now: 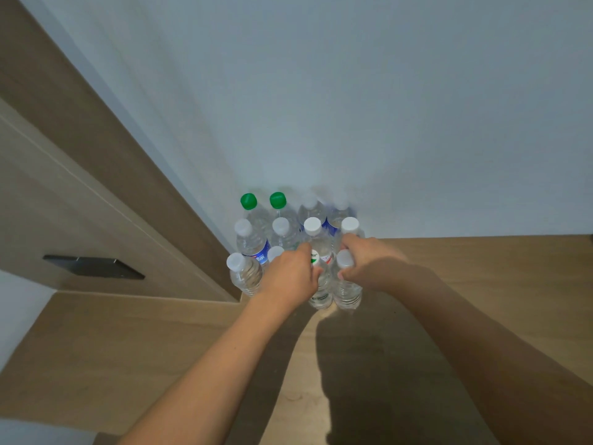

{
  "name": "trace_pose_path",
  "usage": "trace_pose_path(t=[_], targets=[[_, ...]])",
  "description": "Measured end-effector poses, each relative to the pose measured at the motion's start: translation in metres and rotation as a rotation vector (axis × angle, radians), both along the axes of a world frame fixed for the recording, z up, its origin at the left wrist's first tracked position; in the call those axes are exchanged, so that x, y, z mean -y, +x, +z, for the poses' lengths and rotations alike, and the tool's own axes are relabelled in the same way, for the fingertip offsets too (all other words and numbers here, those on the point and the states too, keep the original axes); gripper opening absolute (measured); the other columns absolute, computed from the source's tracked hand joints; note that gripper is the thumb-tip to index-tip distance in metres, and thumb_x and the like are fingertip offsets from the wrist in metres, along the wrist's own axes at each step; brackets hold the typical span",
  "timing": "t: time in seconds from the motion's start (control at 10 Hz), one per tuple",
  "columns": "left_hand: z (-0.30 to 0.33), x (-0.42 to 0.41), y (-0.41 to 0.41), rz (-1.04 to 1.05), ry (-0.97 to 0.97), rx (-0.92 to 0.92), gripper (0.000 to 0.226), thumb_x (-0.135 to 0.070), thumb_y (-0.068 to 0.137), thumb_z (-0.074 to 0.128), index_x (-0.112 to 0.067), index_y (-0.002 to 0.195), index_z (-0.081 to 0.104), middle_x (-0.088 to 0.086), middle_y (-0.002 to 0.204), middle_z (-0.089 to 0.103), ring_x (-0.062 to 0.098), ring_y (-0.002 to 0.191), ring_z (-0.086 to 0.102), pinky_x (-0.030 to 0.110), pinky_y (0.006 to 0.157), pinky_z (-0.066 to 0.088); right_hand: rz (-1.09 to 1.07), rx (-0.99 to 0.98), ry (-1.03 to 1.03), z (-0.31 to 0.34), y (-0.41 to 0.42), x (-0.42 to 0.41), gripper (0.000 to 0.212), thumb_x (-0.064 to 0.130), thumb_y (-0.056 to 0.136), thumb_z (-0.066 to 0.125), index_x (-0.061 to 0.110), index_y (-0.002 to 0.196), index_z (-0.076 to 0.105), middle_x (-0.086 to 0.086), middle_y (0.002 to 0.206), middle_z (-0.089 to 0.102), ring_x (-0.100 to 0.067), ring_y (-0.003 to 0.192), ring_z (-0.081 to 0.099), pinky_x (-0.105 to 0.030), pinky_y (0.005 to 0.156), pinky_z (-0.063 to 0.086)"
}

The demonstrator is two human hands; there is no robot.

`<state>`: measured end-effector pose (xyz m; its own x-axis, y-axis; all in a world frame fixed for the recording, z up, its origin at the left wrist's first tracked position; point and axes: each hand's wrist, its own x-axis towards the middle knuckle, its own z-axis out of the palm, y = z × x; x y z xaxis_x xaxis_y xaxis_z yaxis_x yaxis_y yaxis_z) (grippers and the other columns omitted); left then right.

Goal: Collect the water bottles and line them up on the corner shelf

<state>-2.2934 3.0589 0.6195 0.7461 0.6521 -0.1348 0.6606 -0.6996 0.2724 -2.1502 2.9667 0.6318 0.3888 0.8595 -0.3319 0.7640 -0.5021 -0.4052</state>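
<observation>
Squaring up the front row is where this seems to be at, so here's how I'd do it. The left hand (290, 274) is curled around a bottle in the front row (276, 252), mostly hidden under the knuckles, only the white cap peeking out past the fingers. The right hand (369, 263) is wrapped around the neck of the front right bottle (348, 289), cap just poking out beside the thumb. Between the two sets of fingers sits a bottle with a green and white cap (317, 277), touching or nearly touching both hands.

The whole cluster of water bottles (282, 229) stands on the wooden shelf (465, 268), tucked into the corner just beyond the fingertips. I'd grip low on the necks, nudge gently, and keep the knuckles off the neighbours, since these light bottles probably topple like dominoes.
</observation>
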Motion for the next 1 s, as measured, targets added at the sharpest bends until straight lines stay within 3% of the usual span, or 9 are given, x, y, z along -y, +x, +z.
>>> trace_pose_path(t=[0.4, 0.6, 0.7, 0.9, 1.0], targets=[[-0.002, 0.012, 0.001, 0.032, 0.051, -0.039, 0.026, -0.029, 0.097, 0.053, -0.008, 0.112, 0.047, 0.013, 0.1, 0.065, 0.035, 0.09, 0.062, 0.036, 0.065, 0.039, -0.092, -0.052, 0.066, -0.012, -0.005, 0.013, 0.035, 0.037, 0.088, 0.063, 0.022, 0.114, 0.046, -0.004, 0.108, 0.059, -0.026, 0.098, 0.054, -0.032, 0.072, 0.037], [0.0, 0.018, -0.007, 0.03, 0.063, -0.031, 0.037, -0.03, 0.098, 0.052, -0.009, 0.127, 0.044, 0.015, 0.104, 0.064, 0.036, 0.093, 0.063, 0.039, 0.068, 0.047, -0.027, 0.046, 0.114, -0.005, -0.014, 0.023, 0.045, 0.036, 0.091, 0.059, 0.022, 0.129, 0.039, -0.009, 0.111, 0.063, -0.032, 0.1, 0.058, -0.035, 0.071, 0.042], [0.003, 0.024, -0.019, 0.025, 0.076, 0.063, 0.04, -0.03, 0.098, 0.05, -0.011, 0.132, 0.044, 0.013, 0.108, 0.062, 0.034, 0.095, 0.062, 0.042, 0.074, 0.05, -0.031, 0.105, 0.154, 0.003, -0.018, 0.029, 0.063, 0.041, 0.087, 0.062, 0.023, 0.139, 0.031, -0.011, 0.11, 0.062, -0.034, 0.101, 0.06, -0.037, 0.074, 0.047], [0.022, 0.033, -0.043, 0.056, 0.225, 0.353, 0.039, -0.03, 0.101, 0.049, -0.008, 0.133, 0.051, 0.012, 0.121, 0.058, 0.031, 0.104, 0.059, 0.038, 0.079, 0.045, -0.045, 0.219, 0.346, 0.016, -0.026, 0.038, 0.067, 0.047, 0.088, 0.061, 0.025, 0.144, 0.033, -0.007, 0.131, 0.049, -0.031, 0.114, 0.051, -0.04, 0.088, 0.047], [0.022, 0.026, -0.051, 0.09, 0.288, 0.382, 0.043, -0.03, 0.099, 0.053, -0.007, 0.135, 0.052, 0.011, 0.126, 0.058, 0.03, 0.109, 0.058, 0.04, 0.082, 0.049, -0.053, 0.238, 0.389, 0.018, -0.032, 0.038, 0.069, 0.048, 0.088, 0.061, 0.027, 0.147, 0.031, -0.005, 0.137, 0.045, -0.03, 0.118, 0.049, -0.04, 0.09, 0.047]])
